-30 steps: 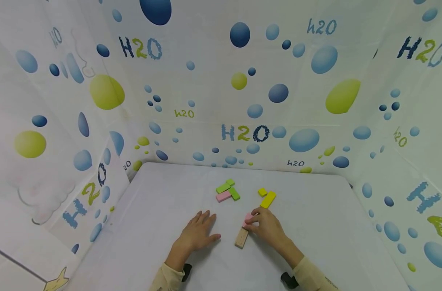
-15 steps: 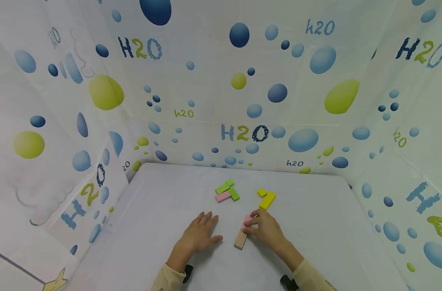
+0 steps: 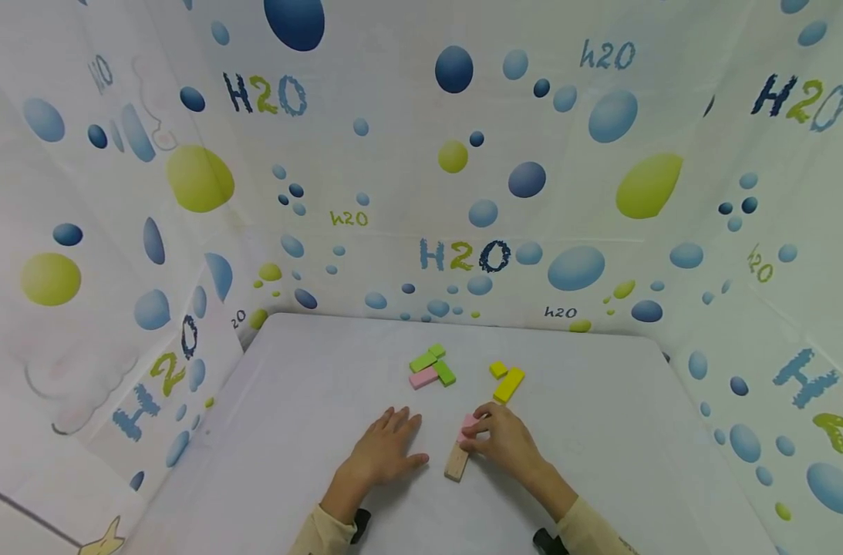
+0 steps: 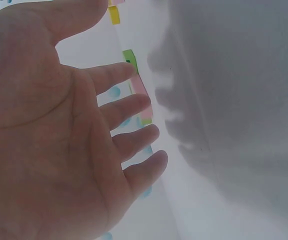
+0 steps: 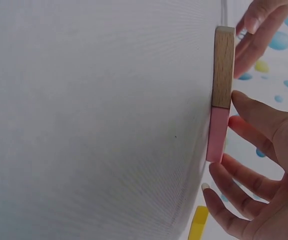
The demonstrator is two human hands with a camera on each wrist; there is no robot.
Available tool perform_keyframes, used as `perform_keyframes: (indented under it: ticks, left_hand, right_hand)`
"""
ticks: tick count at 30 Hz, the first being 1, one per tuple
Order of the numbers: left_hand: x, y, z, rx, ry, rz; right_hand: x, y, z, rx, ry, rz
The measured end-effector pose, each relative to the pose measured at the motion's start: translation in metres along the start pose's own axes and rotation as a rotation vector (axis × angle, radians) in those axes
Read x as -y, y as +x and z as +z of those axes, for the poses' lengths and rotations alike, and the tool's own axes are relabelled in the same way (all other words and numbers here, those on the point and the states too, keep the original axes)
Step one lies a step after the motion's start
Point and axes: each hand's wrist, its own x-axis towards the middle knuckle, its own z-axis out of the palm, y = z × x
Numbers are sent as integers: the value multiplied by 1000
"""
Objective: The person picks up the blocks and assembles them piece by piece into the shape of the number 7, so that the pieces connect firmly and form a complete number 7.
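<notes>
A plain wooden block [image 3: 456, 464] and a pink block [image 3: 467, 425] lie end to end in a line on the white table. My right hand [image 3: 507, 441] holds the pink block from its right side. In the right wrist view, the thumb is near the joint between wooden block [image 5: 223, 67] and pink block [image 5: 217, 134], and other fingers curl at the pink block's side and far end. Left of the blocks, my left hand [image 3: 382, 451] is spread with nothing in it, palm toward the table. A shadow of its fingers falls on the tabletop in the left wrist view.
Farther back, several green blocks [image 3: 445, 374] form a cluster with another pink block [image 3: 423, 377]. A long yellow block [image 3: 508, 385] and a small yellow block [image 3: 498, 370] lie beyond my right hand. A patterned curtain [image 3: 393, 154] surrounds the white table [image 3: 310, 362].
The wooden and pink blocks have slid slightly toward me together with my right hand. My left hand has shifted a little to the right. The blocks farther back stay in place.
</notes>
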Motion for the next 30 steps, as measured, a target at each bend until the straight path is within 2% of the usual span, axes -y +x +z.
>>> perform_keyframes:
  ticks: [7, 20, 30]
  left_hand:
    - [-5, 0, 3, -12, 24, 41]
    - [-11, 2, 9, 18, 18, 110]
    - [-16, 1, 14, 20, 61, 169]
  right_hand:
    - [-1, -2, 0, 24, 8, 10]
    - [-1, -6, 2, 7, -15, -59]
    - [1, -9, 1, 14, 4, -78]
